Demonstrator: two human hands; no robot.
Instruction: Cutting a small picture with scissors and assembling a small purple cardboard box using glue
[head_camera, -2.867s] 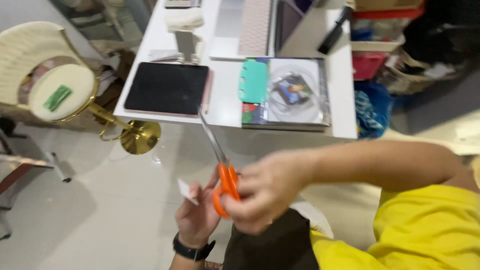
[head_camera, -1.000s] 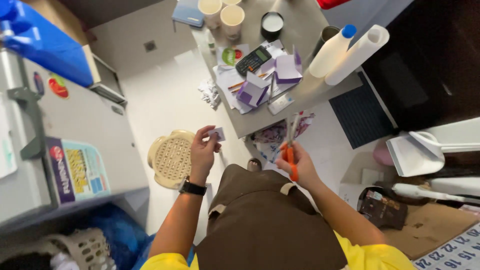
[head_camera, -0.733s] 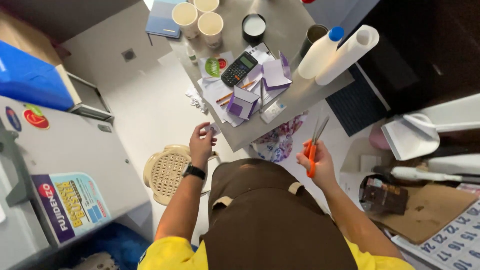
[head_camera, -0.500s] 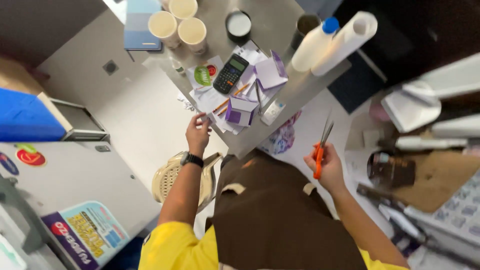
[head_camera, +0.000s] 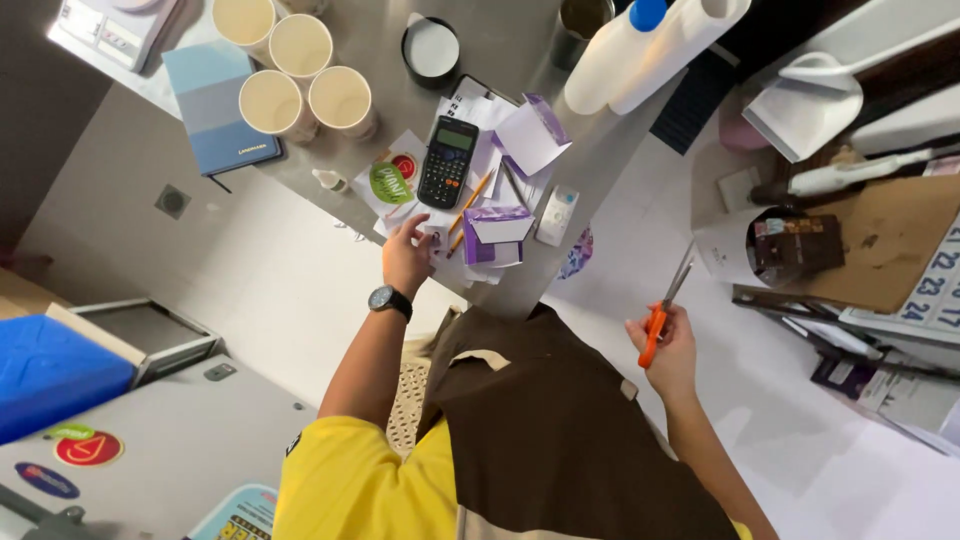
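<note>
orange-handled scissors (head_camera: 663, 304) in right hand (head_camera: 668, 350)

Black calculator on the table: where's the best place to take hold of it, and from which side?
Probably across its two long side edges near the lower half, coming from above. The calculator lies flat and face-up on papers, with a pencil close along its right edge and the left hand just below, so approach from the left edge.

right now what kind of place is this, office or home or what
Probably a home or small-shop craft corner: a cluttered table with a calculator, paper cups and purple paper boxes, while the right hand holds orange scissors.
</note>
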